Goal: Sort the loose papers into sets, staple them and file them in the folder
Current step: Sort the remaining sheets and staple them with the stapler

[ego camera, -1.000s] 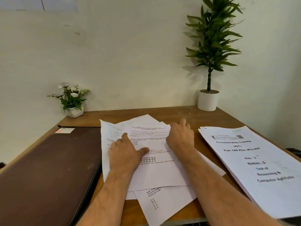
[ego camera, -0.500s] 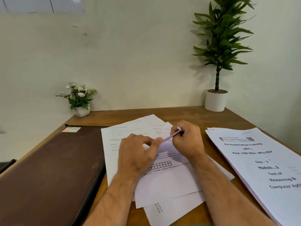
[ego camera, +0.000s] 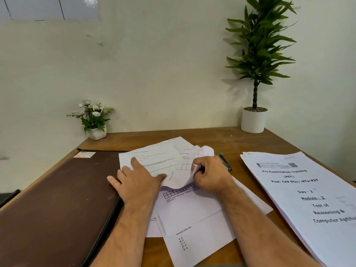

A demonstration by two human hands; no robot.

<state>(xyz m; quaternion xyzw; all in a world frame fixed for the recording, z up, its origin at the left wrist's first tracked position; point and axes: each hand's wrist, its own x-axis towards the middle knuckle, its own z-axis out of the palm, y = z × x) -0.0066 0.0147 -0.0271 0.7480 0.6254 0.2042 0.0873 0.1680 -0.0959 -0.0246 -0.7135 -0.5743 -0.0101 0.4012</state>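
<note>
Wooden desk (ego camera: 221,137): left hand (ego camera: 138,180) now flat on papers (ego camera: 154,160), right hand (ego camera: 212,174) pinching a lifted sheet (ego camera: 181,176).

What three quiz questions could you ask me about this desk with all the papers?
1. True or false: the left hand lies flat on the loose papers.
2. What does the right hand pinch? A) a curled sheet B) a flower C) the folder
3. Fill in: the brown folder lies to the ______ of the loose papers.

Key: 1 true. 2 A. 3 left.
</note>
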